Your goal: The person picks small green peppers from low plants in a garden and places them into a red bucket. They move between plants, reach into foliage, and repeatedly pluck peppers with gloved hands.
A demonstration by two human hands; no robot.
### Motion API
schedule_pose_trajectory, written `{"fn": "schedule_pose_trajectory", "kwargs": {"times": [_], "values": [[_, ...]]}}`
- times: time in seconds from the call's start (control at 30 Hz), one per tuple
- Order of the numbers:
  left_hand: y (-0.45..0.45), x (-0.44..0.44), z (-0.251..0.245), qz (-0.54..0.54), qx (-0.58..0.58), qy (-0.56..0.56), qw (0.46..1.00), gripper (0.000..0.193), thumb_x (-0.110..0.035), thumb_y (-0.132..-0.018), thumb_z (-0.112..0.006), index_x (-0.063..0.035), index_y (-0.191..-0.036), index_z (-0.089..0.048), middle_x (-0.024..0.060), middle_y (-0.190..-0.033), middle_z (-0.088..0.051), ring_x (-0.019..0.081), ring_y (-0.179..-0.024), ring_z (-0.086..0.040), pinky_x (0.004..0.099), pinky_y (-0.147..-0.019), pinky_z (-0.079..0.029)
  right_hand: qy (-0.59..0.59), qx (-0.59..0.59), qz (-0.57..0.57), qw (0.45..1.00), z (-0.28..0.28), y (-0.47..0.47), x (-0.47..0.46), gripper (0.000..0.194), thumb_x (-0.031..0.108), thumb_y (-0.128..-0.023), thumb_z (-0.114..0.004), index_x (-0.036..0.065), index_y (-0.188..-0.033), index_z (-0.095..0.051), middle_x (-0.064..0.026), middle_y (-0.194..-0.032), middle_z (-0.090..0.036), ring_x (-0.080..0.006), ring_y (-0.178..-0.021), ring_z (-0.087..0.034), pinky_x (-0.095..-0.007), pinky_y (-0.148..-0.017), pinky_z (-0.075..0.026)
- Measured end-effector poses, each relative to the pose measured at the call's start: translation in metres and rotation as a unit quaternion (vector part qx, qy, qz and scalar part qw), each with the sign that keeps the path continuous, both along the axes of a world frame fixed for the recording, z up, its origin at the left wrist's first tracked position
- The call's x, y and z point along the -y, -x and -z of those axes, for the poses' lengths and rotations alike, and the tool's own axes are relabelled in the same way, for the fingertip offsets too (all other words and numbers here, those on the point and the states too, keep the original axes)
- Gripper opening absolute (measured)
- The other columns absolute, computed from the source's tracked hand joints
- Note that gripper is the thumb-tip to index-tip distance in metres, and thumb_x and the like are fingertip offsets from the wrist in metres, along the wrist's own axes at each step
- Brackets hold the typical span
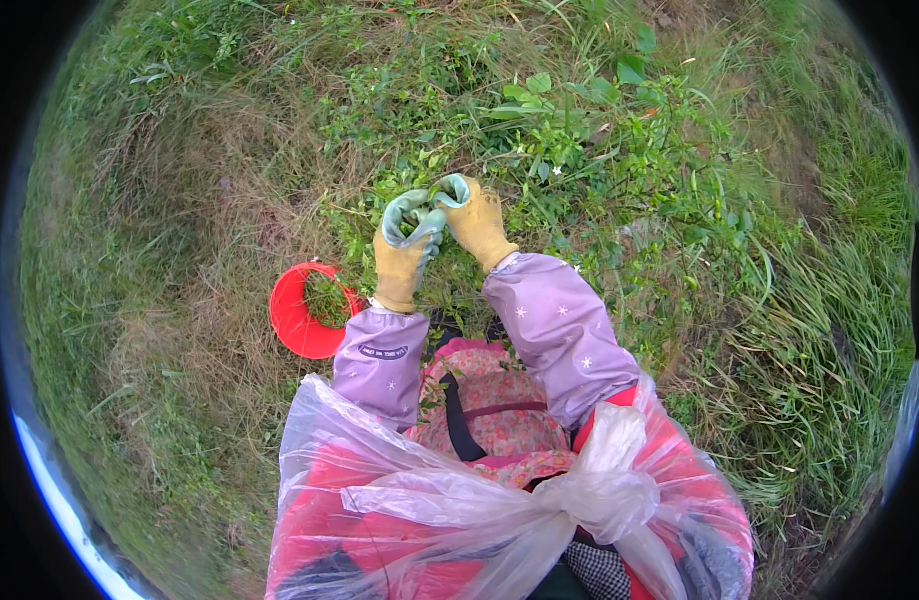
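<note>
My left hand [408, 244], in a yellow knit glove with green coated fingers, is curled over a low, leafy pepper plant [388, 180]. Beside it my right hand [471, 214], gloved alike, bends its fingers down so that the two hands touch. A bit of green shows between the fingers, too small to tell whether it is stem, leaf or fruit. The fingertips are partly hidden. Just left of my left wrist stands a red plastic bucket [302, 311], with green matter visible inside it.
More pepper plants [677, 172] with small white flowers and a few pods spread to the right. Dry grass [234, 180] covers the left; tall green grass [827, 345] borders the right. A knotted clear plastic sheet [497, 510] wraps my body over a floral apron [497, 405].
</note>
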State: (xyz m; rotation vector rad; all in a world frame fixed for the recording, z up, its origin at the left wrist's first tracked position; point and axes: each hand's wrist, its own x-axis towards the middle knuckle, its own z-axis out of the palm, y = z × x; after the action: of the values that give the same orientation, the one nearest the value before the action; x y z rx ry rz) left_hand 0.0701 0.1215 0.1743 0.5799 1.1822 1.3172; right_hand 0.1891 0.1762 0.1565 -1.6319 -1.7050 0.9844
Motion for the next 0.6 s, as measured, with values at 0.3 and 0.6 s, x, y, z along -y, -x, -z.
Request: {"fn": "schedule_pose_trajectory", "kwargs": {"times": [0.3,0.6], "values": [[0.009,0.001,-0.002,-0.050,-0.063,0.038,0.996,0.021,-0.013,-0.088,-0.066,-0.0042,-0.107,-0.062,-0.0004,-0.089,-0.063,0.0044,-0.069,-0.054,0.0193,-0.057,-0.042,-0.143,0.000,-0.103,0.984,-0.007,0.004,0.015,0.023,0.017,-0.079,-0.064,0.015,-0.102,-0.063,-0.0094,-0.094,-0.064,-0.0305,-0.085,-0.062,-0.0402,-0.073,-0.051],[0.037,0.010,-0.006,0.053,-0.076,0.089,0.992,0.017,-0.024,-0.092,-0.059,-0.0073,-0.091,-0.059,-0.0015,-0.070,-0.054,0.0074,-0.060,-0.054,0.0198,-0.043,-0.038,-0.141,0.046,-0.216,0.965,-0.013,0.001,0.019,0.031,0.012,-0.073,-0.069,0.013,-0.103,-0.064,-0.0086,-0.092,-0.063,-0.0304,-0.085,-0.062,-0.0401,-0.072,-0.051]]}}
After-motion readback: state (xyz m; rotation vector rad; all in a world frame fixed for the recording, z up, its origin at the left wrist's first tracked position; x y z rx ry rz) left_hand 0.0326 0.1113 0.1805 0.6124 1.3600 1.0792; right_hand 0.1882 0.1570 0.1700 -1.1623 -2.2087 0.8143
